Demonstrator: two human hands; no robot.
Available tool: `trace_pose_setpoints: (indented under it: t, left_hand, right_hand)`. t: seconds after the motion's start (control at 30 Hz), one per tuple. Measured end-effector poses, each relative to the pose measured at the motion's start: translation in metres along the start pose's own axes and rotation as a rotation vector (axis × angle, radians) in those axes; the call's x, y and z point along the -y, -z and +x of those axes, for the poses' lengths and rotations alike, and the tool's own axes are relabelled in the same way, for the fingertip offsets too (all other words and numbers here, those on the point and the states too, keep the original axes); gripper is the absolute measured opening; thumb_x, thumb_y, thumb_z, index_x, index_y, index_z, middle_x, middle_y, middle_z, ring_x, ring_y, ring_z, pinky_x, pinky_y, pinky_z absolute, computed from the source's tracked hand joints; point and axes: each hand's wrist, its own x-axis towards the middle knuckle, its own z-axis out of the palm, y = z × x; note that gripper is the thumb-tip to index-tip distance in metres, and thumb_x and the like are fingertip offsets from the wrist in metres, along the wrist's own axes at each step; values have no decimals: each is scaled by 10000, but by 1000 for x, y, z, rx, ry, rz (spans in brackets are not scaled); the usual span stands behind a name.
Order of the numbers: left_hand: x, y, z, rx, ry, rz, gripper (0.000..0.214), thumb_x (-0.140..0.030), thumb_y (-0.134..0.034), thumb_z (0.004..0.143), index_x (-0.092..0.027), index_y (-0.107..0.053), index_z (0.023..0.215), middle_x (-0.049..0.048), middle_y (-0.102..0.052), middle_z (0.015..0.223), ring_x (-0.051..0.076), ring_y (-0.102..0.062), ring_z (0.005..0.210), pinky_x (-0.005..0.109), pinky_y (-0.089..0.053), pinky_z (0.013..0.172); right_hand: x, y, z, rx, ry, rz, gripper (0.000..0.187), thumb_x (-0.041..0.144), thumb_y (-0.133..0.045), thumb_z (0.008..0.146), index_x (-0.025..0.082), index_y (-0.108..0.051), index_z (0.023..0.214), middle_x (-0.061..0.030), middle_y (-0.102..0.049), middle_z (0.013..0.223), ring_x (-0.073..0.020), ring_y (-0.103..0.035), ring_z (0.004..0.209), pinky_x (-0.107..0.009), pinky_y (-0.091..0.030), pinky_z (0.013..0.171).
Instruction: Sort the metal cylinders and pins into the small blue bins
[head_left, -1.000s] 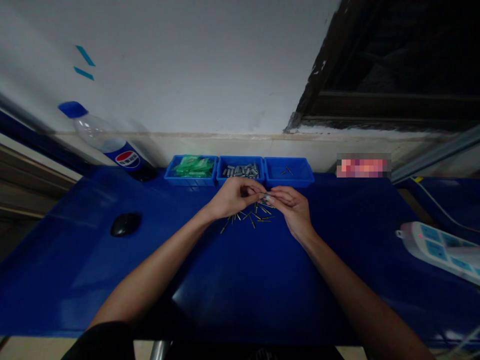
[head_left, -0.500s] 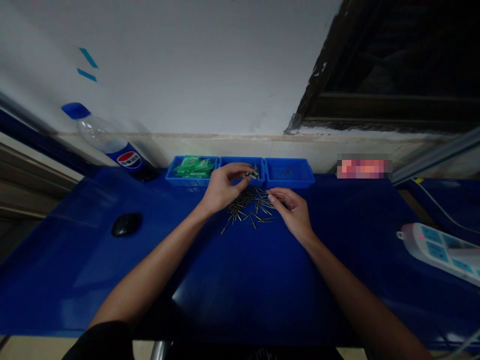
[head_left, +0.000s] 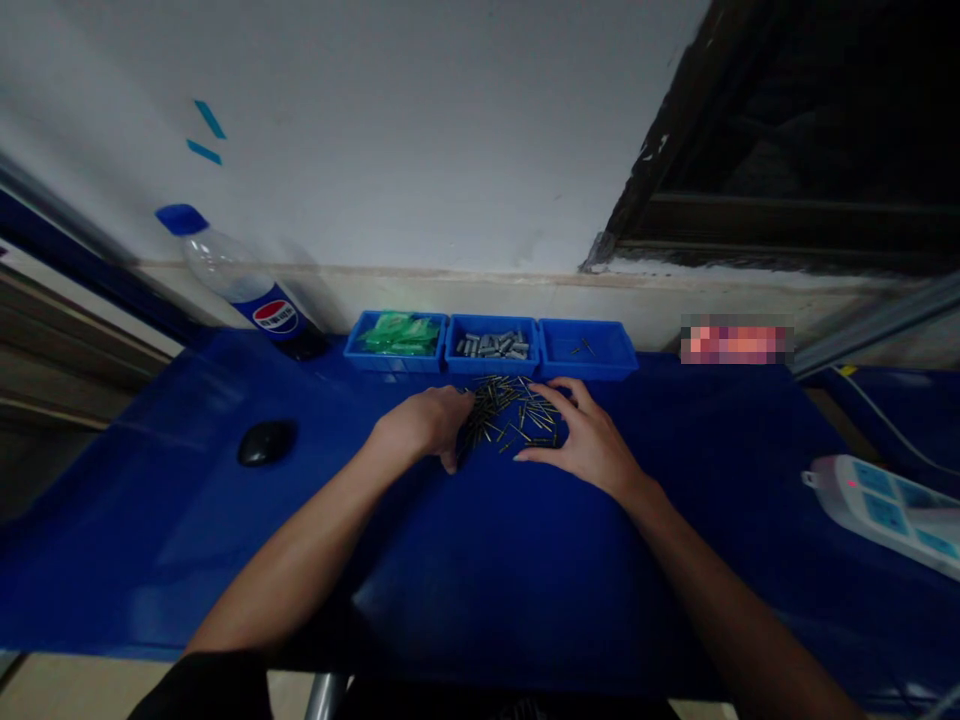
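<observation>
A loose pile of thin, brass-coloured pins or bits (head_left: 499,408) lies on the blue table, too small to name surely. At its left edge my left hand (head_left: 435,420) rests with the thumb toward me and the fingers curving round the pile. My right hand (head_left: 581,435) is on the opposite side, thumb and fingers spread wide, with some of the pins between them. Behind the pile stands a blue bin of short silvery cylinders (head_left: 495,345). Right of it, another blue bin (head_left: 619,350) has a few of the thin pins in it.
A third blue bin holds green packets (head_left: 397,335). To the left stand a cola bottle (head_left: 262,305) and a black mouse (head_left: 266,442). A white power strip (head_left: 885,505) lies at the right. Behind the bins rises a wall (head_left: 420,150).
My left hand has left the middle bin and come down to the pile's left side. My right hand has opened wider at the right edge. The view has shifted slightly.
</observation>
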Motion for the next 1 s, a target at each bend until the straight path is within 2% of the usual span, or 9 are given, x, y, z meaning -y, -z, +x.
trace_pose_setpoints:
  t: [0.13,0.2,0.27,0.33,0.43,0.57,0.77,0.9,1.0]
  left_hand:
    - [-6,2,7,161,44,-3,354,23,-858,579,-192,-654,772,-9,-674,604,219,-683,581,281,-514,554]
    - [-9,6,8,152,27,-26,323,65,-773,639,-200,-616,735,-45,-607,533,179,-614,491,250,-435,486]
    - [-12,8,8,100,6,-34,332,84,-736,652,-204,-585,717,-37,-604,573,171,-598,520,248,-383,483]
    - [-13,8,8,28,-22,-35,319,81,-710,671,-205,-582,728,-11,-631,650,175,-599,582,259,-367,517]
    - [-11,5,8,-37,-80,-41,254,38,-672,731,-203,-613,784,20,-668,717,181,-598,635,272,-362,560]
    - [-6,2,7,-22,-128,-86,179,-26,-669,773,-194,-636,827,26,-696,773,166,-610,667,265,-369,582]
    - [0,6,2,55,-189,-213,190,-34,-642,785,-184,-705,884,13,-736,776,150,-661,679,242,-421,601]
    - [-7,18,-4,129,-292,-275,252,-39,-644,833,-181,-758,1008,30,-784,843,159,-716,743,236,-495,661]
    - [-12,40,-14,197,-437,-399,270,-115,-652,931,-162,-757,1175,51,-812,1027,150,-747,890,237,-549,810]
  right_hand:
    - [-2,9,-5,42,-45,-52,949,653,-915,694,283,-585,1503,-157,-612,1370,-391,-750,1051,-582,-639,913]
    - [-4,10,-7,59,-63,11,856,572,-940,707,277,-631,1448,-130,-660,1266,-309,-764,879,-509,-662,816]
    - [-5,6,-7,61,-99,146,657,454,-924,769,261,-689,1351,-88,-697,1119,-216,-729,705,-412,-662,694]
    - [-4,-2,-6,26,-158,283,446,368,-879,827,237,-736,1229,-57,-705,987,-178,-702,622,-356,-650,616]
    - [2,-14,-3,-90,-221,419,275,340,-834,865,221,-757,1100,-57,-726,949,-204,-760,697,-376,-686,696]
    - [12,-20,0,-163,-166,519,236,340,-817,887,237,-751,1089,-75,-763,1071,-229,-797,839,-423,-692,832]
    - [18,-11,1,-238,-90,369,110,278,-749,935,238,-759,1036,-43,-741,896,-190,-710,708,-383,-633,717]
    - [16,-11,0,-232,-18,344,123,276,-716,960,240,-757,1069,-56,-749,942,-193,-709,746,-377,-620,741]
    - [13,-14,-2,-215,16,343,139,260,-707,969,233,-750,1099,-69,-753,1001,-198,-720,819,-371,-616,792]
